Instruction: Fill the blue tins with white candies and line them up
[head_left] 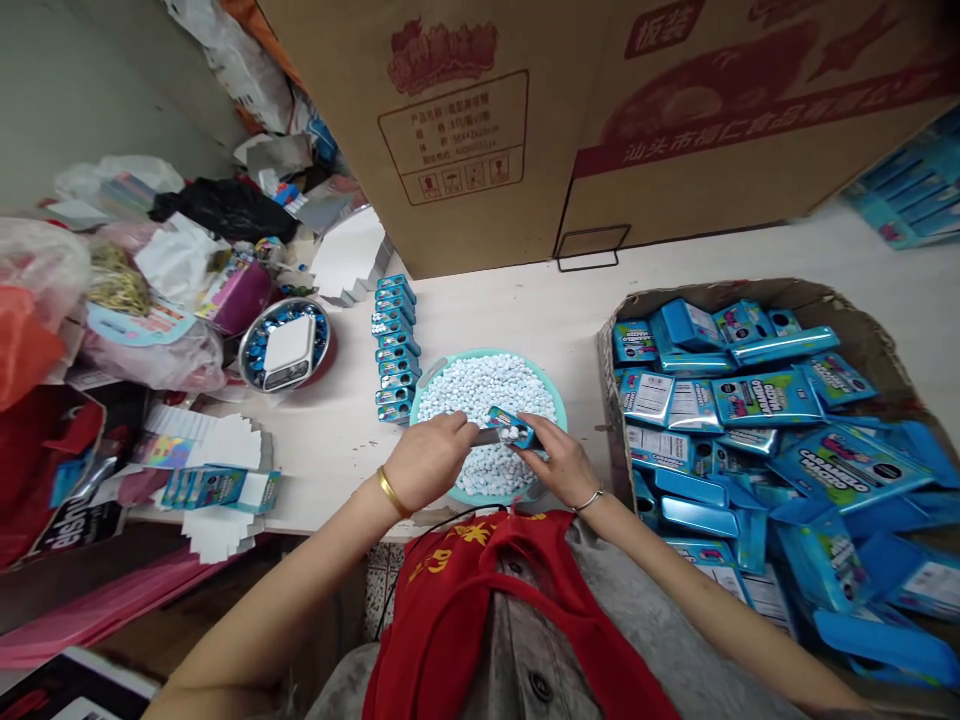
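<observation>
My left hand [439, 450] pinches the handle of a small metal scoop [489, 436], whose tip meets a small blue candy box. The box [510, 418] is tilted between the fingers and thumb of my right hand [562, 462], with white candies showing at its opening. Both hands are over a mint-green basin [556, 388] filled with small white round candies [480, 385]. To the left of the basin, a row of similar small blue boxes [396, 350] stands on the table.
A cut-down carton [611, 385] full of blue candy packs is on the right. Behind stands a large cardboard box [480, 230]. On the left are a metal bowl [330, 350] carrying a white device [289, 352], flat box blanks [349, 255] and plastic bags [157, 345].
</observation>
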